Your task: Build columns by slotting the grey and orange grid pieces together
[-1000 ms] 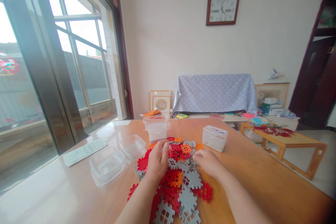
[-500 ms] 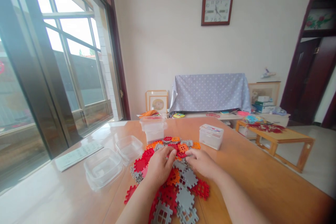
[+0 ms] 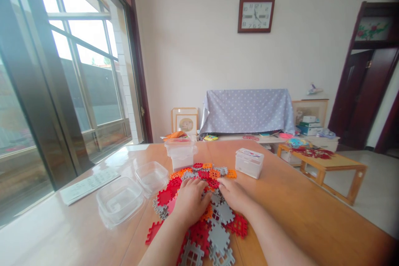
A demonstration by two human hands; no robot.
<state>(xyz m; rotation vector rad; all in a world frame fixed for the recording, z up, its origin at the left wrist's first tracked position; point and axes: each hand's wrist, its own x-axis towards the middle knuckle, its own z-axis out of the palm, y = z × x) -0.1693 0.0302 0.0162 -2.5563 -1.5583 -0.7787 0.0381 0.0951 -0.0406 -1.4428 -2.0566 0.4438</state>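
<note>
A heap of flat plastic interlocking tiles with notched edges, in red, grey and orange, covers the middle of the table. My left hand [image 3: 191, 200] lies over the heap's centre, its fingers stretched forward and thumb apart, touching tiles beneath. My right hand [image 3: 234, 194] reaches in from the right side, fingertips against the tiles and partly hidden, with no tile visibly lifted. Between the hands are a red tile [image 3: 213, 183] and grey ones. Closer to me lie a grey solid tile [image 3: 219, 236], a grey window tile [image 3: 191, 254] and a red lattice tile [image 3: 238, 226].
Left of the heap are two clear open containers [image 3: 120, 199] and a printed sheet [image 3: 89, 185]. Behind it stand stacked clear boxes [image 3: 181, 156]. A lidded box [image 3: 249, 164] sits at the right. Beyond the wooden table [image 3: 299, 216] is a low bench [image 3: 327, 164].
My left hand has shifted slightly, its fingers now flatter and further across the tiles. My right hand has moved a little left, its fingers less pinched. The view has turned slightly.
</note>
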